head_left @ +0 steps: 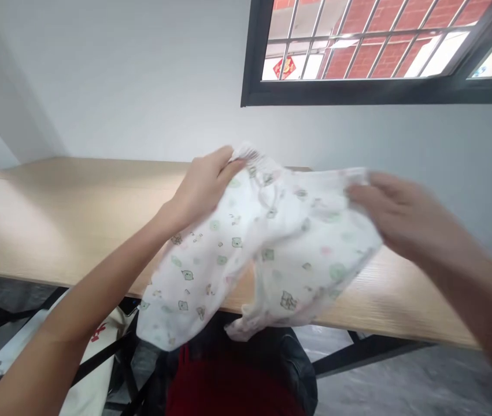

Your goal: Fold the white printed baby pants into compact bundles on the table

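Spanning most of the lower view, the wooden table [55,219] runs from left to right below a pale wall [141,75] and a barred window [380,52]; its top shows only bare surface in the visible area. Held in the air above the table's near edge is a small white printed garment [263,248], with an elasticated band gathered at its upper edge and its lower parts hanging loose past the table edge. The garment is unfolded and slack, with no crease or fold set in it, and it is not laid flat on the table; judged from this, the handling is at an early stage, with all spreading or folding left to do. The left hand [204,185] is closed in a pinch on the elasticated band at the upper left. The right hand [395,214] is blurred; it lies against the upper right edge of the garment, fingers curled, but whether it grips the cloth cannot be told. Below the table, a dark bag with red cloth [237,375] and a white bag [93,358] are visible.
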The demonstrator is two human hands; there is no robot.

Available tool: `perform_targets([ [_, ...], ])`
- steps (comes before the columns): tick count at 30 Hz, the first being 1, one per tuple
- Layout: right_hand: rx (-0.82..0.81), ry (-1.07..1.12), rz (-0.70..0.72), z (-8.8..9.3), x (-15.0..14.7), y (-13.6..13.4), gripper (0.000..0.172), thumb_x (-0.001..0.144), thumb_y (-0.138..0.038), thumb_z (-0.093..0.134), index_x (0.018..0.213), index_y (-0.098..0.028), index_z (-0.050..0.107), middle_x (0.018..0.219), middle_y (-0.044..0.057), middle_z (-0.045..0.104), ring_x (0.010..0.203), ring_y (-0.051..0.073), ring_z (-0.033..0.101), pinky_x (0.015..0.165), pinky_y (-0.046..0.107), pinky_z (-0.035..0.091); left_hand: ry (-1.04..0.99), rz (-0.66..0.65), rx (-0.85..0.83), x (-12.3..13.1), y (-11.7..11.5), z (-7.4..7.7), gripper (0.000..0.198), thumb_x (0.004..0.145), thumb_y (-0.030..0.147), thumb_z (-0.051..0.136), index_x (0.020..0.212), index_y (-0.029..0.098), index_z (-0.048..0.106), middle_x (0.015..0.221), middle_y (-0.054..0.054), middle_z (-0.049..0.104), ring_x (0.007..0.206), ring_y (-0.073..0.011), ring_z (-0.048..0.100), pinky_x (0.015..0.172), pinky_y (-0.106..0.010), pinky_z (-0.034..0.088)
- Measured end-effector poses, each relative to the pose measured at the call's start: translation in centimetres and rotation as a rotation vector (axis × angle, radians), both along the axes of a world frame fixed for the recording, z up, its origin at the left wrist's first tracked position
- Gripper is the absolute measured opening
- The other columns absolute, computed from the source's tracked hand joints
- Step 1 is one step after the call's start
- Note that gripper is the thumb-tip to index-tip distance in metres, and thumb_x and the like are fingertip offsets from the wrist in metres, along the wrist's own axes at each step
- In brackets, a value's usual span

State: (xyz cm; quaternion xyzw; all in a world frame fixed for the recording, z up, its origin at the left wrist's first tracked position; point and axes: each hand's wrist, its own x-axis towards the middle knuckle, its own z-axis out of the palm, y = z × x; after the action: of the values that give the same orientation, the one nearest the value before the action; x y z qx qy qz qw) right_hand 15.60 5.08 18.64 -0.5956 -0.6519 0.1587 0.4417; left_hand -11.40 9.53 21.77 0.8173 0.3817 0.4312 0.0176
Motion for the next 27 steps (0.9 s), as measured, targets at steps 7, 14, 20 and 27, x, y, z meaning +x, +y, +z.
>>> perform_targets([
  [7,-0.273,-0.096,0.015,-4.4,-3.5,12.8,0.017,0.082,-0.028,0.043,0.079,-0.016,0.054,0.054,-0.003,0.039,0.043,0.005,0.033,0.039,0.019,0.025,0.263,0.207,-0.235,-0.8,11.6,-6.6,0.026,0.090,0.022,0.040,0.065,0.017,0.042,0.062,0.001,0.044,0.057,-0.0131,0.044,0.055,-0.026,0.034],
  [14,-0.279,-0.404,0.031,-9.2,-3.9,18.3,0.024,0.078,-0.027,0.047,0.094,-0.012,0.058,0.091,0.013,0.058,0.078,0.020,0.055,0.070,0.033,0.045,0.412,0.343,-0.325,-2.6,14.0,-11.1,0.024,0.091,0.029,0.048,0.108,0.014,0.053,0.107,-0.010,0.053,0.099,-0.0243,0.050,0.085,-0.045,0.040],
  [20,0.082,-0.564,0.209,-9.8,-8.5,14.5,0.051,0.087,-0.032,0.026,0.133,-0.012,0.036,0.139,0.013,0.031,0.125,0.029,0.031,0.100,0.049,0.031,0.570,-0.007,-0.366,-2.7,8.5,-11.3,0.036,0.097,0.028,0.026,0.124,0.019,0.046,0.136,-0.004,0.038,0.122,-0.0163,0.032,0.101,-0.027,0.024],
  [27,-0.106,-0.760,0.778,-10.0,-14.7,14.6,0.048,0.091,-0.040,0.015,0.134,-0.033,0.036,0.142,-0.004,0.031,0.132,0.024,0.025,0.105,0.061,-0.007,0.799,-0.039,-0.638,-1.8,-4.1,-9.1,0.068,0.092,0.054,0.021,0.125,-0.002,0.043,0.123,-0.028,0.044,0.109,-0.0378,0.046,0.084,-0.047,0.041],
])
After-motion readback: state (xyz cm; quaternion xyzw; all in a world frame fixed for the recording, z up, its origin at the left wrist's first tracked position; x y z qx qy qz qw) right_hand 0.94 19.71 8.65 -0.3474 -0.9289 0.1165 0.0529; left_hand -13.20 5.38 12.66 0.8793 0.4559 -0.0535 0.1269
